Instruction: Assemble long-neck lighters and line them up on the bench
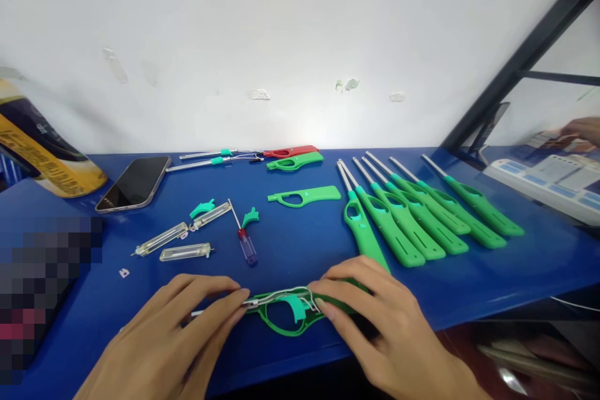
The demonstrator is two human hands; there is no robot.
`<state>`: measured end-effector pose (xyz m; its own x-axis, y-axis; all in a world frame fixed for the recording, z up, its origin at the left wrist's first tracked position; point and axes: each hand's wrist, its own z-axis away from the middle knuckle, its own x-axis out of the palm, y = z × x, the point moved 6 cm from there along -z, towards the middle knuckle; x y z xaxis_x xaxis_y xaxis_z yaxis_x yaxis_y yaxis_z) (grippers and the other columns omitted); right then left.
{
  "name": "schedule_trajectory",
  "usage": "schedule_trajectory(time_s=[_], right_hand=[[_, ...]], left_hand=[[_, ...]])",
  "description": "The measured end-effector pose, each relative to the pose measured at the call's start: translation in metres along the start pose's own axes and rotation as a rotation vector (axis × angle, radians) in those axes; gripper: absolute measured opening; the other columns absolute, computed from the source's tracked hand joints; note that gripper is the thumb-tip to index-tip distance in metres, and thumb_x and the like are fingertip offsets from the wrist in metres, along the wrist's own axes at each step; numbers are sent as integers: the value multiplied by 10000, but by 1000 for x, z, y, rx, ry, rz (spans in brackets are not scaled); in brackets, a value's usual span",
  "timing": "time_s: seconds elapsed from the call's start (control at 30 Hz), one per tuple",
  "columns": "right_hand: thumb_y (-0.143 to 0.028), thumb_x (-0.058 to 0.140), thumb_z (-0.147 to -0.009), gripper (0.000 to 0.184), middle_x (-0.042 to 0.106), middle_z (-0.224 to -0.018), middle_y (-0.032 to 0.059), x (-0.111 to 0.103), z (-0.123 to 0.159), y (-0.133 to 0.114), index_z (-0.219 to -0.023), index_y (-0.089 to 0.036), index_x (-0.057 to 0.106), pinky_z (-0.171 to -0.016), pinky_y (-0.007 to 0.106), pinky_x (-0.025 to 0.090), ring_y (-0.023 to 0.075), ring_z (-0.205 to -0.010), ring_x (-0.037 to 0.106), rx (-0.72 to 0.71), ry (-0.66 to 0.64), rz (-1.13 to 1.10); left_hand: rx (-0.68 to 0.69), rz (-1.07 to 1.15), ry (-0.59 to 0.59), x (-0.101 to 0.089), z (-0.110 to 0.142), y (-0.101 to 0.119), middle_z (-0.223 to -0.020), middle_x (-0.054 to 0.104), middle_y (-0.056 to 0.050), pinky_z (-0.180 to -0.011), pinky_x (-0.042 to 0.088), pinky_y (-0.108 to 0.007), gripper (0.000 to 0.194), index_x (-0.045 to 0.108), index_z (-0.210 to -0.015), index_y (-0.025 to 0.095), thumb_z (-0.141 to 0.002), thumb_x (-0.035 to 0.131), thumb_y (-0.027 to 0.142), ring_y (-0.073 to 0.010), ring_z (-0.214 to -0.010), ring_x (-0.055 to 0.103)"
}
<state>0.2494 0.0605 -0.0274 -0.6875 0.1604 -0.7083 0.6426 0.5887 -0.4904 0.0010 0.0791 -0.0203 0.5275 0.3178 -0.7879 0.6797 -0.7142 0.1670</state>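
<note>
Low in front of me lies an opened green gas lighter shell (281,330), its inside facing up. A teal trigger (296,308) sits in its loop, and a white wire (287,290) runs along the upper edge. My left hand (173,331) is closed on the lighter's metal tube (197,313) where it meets the shell. My right hand (379,319) grips the handle end, thumb and fingertips against the wire's bend; the palm hides most of the handle. Beyond them are a small screwdriver (247,247), a loose teal trigger (250,217) and several clear fuel tanks (185,252).
Several assembled green lighters (407,237) lie side by side at right. Farther back are green half shells (319,195), a red shell (295,152) and metal tubes (197,165). A phone (135,182) and yellow can (56,150) stand left. Another person's hand (585,131) shows far right.
</note>
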Motion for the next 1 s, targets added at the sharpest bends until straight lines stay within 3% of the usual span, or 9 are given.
schedule_trajectory(time_s=[0.27,0.43,0.63,1.0], right_hand=[[-236,686,-1049,160,755,-1092,21,2,-1,0,-1203,-264,725,-868,359,560,193,-967,693,14,-24,0],[-278,697,-1050,165,755,-1111,31,2,-1,1,-1211,-268,729,-880,367,570,206,-984,695,22,-48,4],[-338,632,-1086,318,734,-1215,57,6,2,3,-1400,-296,660,-951,441,574,250,-1070,689,24,-141,99],[-295,606,-1099,236,720,-1211,37,8,1,3,-1315,-313,699,-941,407,560,229,-1057,673,44,-163,45]], left_hand=[[35,-40,-159,18,2,4,-1166,773,25,-890,627,-286,249,746,-1244,357,-1086,556,326,-192,-1036,745],[51,-34,-131,27,-2,12,-1163,739,-1,-905,598,-333,263,671,-1328,307,-1105,532,299,-194,-1008,713],[62,8,-160,35,-4,19,-1155,705,-10,-893,580,-363,317,650,-1300,302,-1061,513,144,-201,-982,685],[45,27,-170,35,-7,20,-1124,691,-15,-828,583,-332,372,640,-1257,287,-1010,492,50,-183,-921,674]])
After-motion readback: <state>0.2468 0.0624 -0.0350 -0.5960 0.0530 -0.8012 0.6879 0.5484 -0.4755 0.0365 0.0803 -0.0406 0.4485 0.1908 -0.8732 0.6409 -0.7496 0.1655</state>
